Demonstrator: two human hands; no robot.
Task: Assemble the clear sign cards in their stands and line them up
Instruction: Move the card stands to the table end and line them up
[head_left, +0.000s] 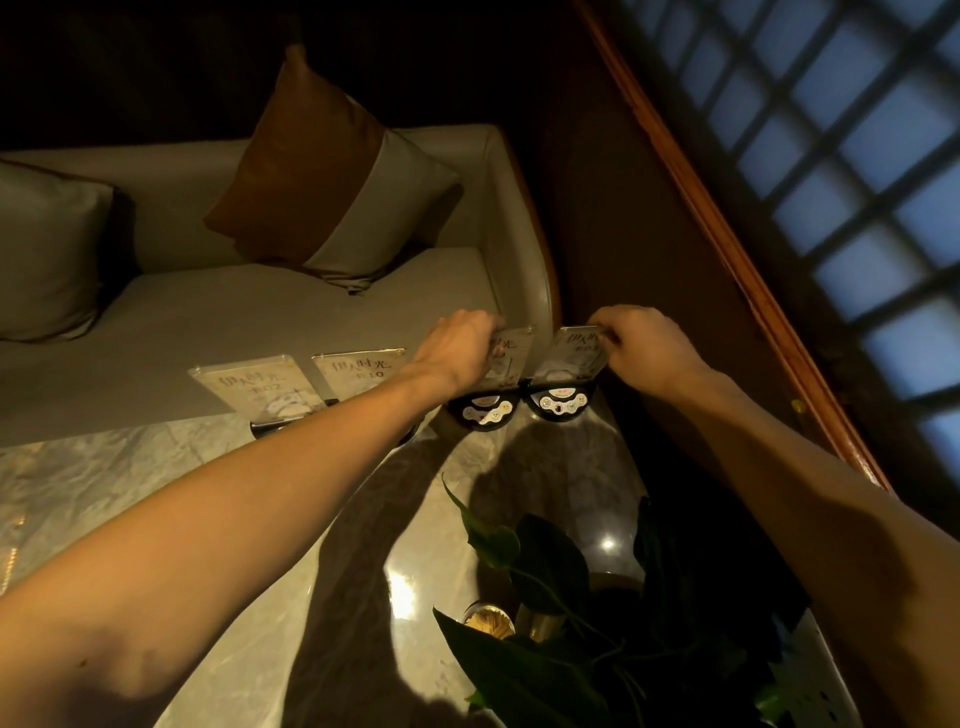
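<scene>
Several clear sign cards stand in a row along the far edge of the marble table. The leftmost card and the second card stand alone; their bases are mostly hidden by my left forearm. My left hand grips the top of the third card, which sits in a black round stand. My right hand pinches the top right corner of the fourth card, seated in its black stand. Both held cards lean back slightly.
A grey sofa with cushions runs just behind the table's far edge. A leafy plant and a small jar of toothpicks stand on the near right of the table. A wooden-framed lattice window is at the right.
</scene>
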